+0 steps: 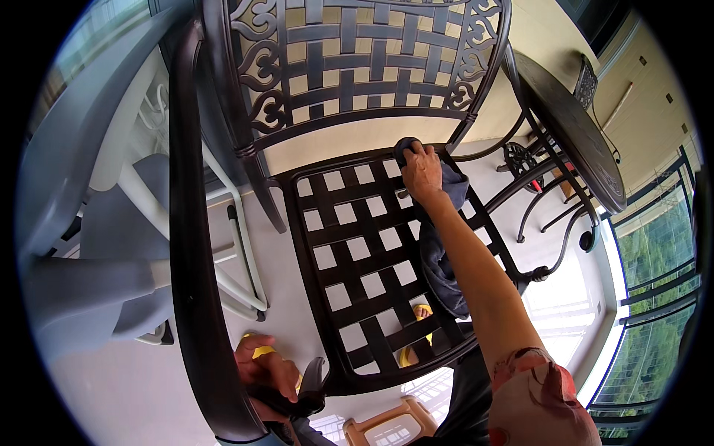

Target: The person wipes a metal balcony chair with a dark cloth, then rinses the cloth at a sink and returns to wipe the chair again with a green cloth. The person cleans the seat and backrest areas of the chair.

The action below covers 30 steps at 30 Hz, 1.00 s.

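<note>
A dark brown metal armchair with a woven-strip seat (357, 240) and a lattice backrest (348, 61) stands before me. At the seat's rear right, my right hand (422, 173) presses a bunched dark grey cloth (406, 149) against the frame. More of this cloth (440, 273) trails along the right side of the seat, partly hidden under my forearm. My left hand (268, 365) is beside the front end of the chair's left armrest (192, 234), fingers loosely bent and apart with nothing visible between them. The armrest and its curled support hide part of that hand.
A grey chair with a white frame (240, 251) stands close on the left. To the right are a round dark metal table (563, 122) and a railing (658, 301). A tan plastic stool (390, 426) is below me. Yellow footwear (407, 357) shows through the seat.
</note>
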Each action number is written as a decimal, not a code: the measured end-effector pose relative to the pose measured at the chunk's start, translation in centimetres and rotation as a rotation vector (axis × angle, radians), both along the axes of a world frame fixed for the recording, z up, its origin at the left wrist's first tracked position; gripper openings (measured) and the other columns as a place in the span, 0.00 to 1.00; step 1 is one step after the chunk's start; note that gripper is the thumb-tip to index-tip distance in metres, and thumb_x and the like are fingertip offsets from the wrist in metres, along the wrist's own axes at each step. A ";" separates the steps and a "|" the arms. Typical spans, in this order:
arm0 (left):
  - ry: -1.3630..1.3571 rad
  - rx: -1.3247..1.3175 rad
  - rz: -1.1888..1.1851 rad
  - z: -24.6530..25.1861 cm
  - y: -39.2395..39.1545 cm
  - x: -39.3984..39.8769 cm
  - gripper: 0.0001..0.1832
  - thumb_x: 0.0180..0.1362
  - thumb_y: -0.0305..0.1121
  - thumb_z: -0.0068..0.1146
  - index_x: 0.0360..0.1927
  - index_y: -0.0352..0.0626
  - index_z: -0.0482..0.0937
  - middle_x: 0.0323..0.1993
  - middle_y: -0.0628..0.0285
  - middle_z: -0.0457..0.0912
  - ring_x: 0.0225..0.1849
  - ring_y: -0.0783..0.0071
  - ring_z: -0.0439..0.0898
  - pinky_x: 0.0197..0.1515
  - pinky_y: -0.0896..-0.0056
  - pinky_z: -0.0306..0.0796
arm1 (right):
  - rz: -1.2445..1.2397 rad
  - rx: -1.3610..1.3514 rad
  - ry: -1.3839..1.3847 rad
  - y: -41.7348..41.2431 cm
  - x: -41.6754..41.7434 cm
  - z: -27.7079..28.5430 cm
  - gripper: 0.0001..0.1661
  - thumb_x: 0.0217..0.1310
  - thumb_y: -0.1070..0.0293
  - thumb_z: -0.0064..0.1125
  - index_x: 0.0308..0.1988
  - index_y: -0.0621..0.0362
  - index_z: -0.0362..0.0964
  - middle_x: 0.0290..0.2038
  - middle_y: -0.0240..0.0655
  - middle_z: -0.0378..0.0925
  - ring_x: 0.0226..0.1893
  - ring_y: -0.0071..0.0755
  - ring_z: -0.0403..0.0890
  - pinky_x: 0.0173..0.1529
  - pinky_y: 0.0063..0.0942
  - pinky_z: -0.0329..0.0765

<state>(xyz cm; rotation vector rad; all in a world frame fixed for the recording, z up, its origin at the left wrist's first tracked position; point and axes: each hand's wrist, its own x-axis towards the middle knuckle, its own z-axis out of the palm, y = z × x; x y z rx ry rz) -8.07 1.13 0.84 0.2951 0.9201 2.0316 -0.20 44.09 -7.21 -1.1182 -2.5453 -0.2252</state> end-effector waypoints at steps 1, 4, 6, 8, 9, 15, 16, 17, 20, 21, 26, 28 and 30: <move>0.022 -0.001 0.009 -0.1 -0.1 0.1 0.31 0.68 0.53 0.23 0.45 0.37 0.73 0.06 0.59 0.64 0.06 0.70 0.59 0.16 0.73 0.57 | 0.046 -0.004 0.015 -0.7 -0.9 0.1 0.14 0.43 0.73 0.55 0.37 0.58 0.74 0.42 0.39 0.71 0.45 0.50 0.70 0.48 0.40 0.71; 0.052 0.003 0.024 -0.1 0.0 0.1 0.31 0.68 0.53 0.23 0.44 0.36 0.73 0.06 0.59 0.64 0.06 0.71 0.58 0.16 0.73 0.57 | 0.194 -0.002 0.085 -4.0 -3.9 -0.2 0.12 0.42 0.75 0.55 0.34 0.59 0.73 0.41 0.39 0.70 0.43 0.49 0.70 0.46 0.39 0.71; 0.057 0.018 0.002 -0.2 0.5 0.0 0.31 0.68 0.53 0.23 0.44 0.36 0.73 0.06 0.60 0.64 0.05 0.72 0.57 0.16 0.73 0.56 | 0.278 -0.016 0.118 -6.4 -5.5 -0.8 0.12 0.42 0.76 0.55 0.34 0.60 0.73 0.41 0.40 0.70 0.42 0.49 0.69 0.46 0.38 0.70; 0.058 0.017 0.001 0.0 0.3 0.0 0.31 0.68 0.53 0.23 0.43 0.36 0.74 0.06 0.60 0.64 0.05 0.72 0.57 0.15 0.73 0.55 | 0.372 -0.053 0.132 -9.6 -7.3 -0.7 0.15 0.40 0.78 0.56 0.35 0.61 0.72 0.42 0.42 0.69 0.42 0.50 0.67 0.49 0.37 0.68; 0.059 0.018 0.000 0.0 0.2 -0.1 0.31 0.68 0.54 0.24 0.43 0.36 0.74 0.05 0.60 0.64 0.05 0.72 0.56 0.15 0.73 0.55 | 0.418 0.000 0.171 -11.0 -8.2 -0.7 0.12 0.41 0.76 0.56 0.33 0.58 0.74 0.42 0.39 0.70 0.43 0.49 0.68 0.45 0.37 0.71; 0.062 -0.060 0.044 0.2 0.0 0.1 0.31 0.67 0.54 0.26 0.43 0.37 0.74 0.06 0.59 0.64 0.05 0.71 0.57 0.15 0.72 0.56 | 0.558 0.008 0.107 -12.4 -8.9 -0.3 0.12 0.47 0.74 0.54 0.36 0.54 0.75 0.45 0.32 0.68 0.45 0.42 0.67 0.49 0.33 0.67; 0.041 -0.073 0.053 0.6 0.0 0.3 0.30 0.67 0.54 0.26 0.43 0.37 0.74 0.06 0.59 0.65 0.05 0.71 0.57 0.16 0.72 0.56 | 0.548 0.031 0.062 -12.0 -8.9 -0.2 0.11 0.48 0.73 0.54 0.36 0.52 0.76 0.46 0.31 0.68 0.46 0.41 0.67 0.49 0.32 0.67; 0.029 -0.079 0.062 0.8 0.1 0.4 0.30 0.67 0.54 0.27 0.43 0.37 0.74 0.06 0.59 0.65 0.05 0.70 0.57 0.16 0.72 0.57 | 0.537 0.053 0.017 -11.6 -8.8 -0.2 0.11 0.48 0.72 0.54 0.36 0.51 0.76 0.46 0.30 0.67 0.46 0.40 0.67 0.49 0.32 0.67; 0.010 -0.066 0.063 0.2 0.5 0.4 0.30 0.67 0.54 0.27 0.43 0.37 0.74 0.06 0.58 0.65 0.05 0.70 0.58 0.16 0.73 0.57 | 0.512 0.093 -0.028 -11.3 -8.5 0.6 0.11 0.48 0.75 0.53 0.35 0.52 0.75 0.46 0.31 0.68 0.46 0.39 0.68 0.49 0.32 0.68; 0.014 -0.057 0.070 0.2 0.5 0.4 0.30 0.67 0.54 0.27 0.43 0.38 0.74 0.06 0.58 0.65 0.06 0.70 0.58 0.15 0.73 0.57 | 0.491 0.085 -0.072 -11.4 -8.6 0.5 0.12 0.48 0.74 0.54 0.37 0.51 0.75 0.45 0.31 0.68 0.46 0.39 0.69 0.48 0.32 0.69; -0.034 -0.038 0.034 0.8 0.5 0.4 0.29 0.68 0.53 0.24 0.45 0.39 0.73 0.05 0.59 0.65 0.06 0.72 0.58 0.15 0.74 0.56 | 0.240 0.136 -0.038 -8.7 -6.9 0.1 0.14 0.48 0.74 0.54 0.39 0.50 0.73 0.44 0.31 0.68 0.45 0.39 0.69 0.47 0.33 0.69; -0.099 -0.060 0.033 0.9 0.3 0.3 0.29 0.68 0.53 0.24 0.45 0.39 0.72 0.05 0.59 0.65 0.05 0.71 0.58 0.14 0.74 0.56 | 0.091 0.193 -0.092 -5.0 -3.9 -0.2 0.14 0.48 0.72 0.54 0.39 0.50 0.72 0.43 0.31 0.69 0.46 0.40 0.69 0.45 0.34 0.69; -0.142 -0.095 0.036 0.7 0.2 0.2 0.30 0.68 0.53 0.23 0.45 0.38 0.72 0.05 0.59 0.64 0.05 0.71 0.58 0.14 0.73 0.56 | -0.065 0.217 -0.154 -1.1 0.0 -0.1 0.12 0.49 0.71 0.53 0.38 0.49 0.72 0.42 0.31 0.70 0.46 0.41 0.69 0.45 0.36 0.68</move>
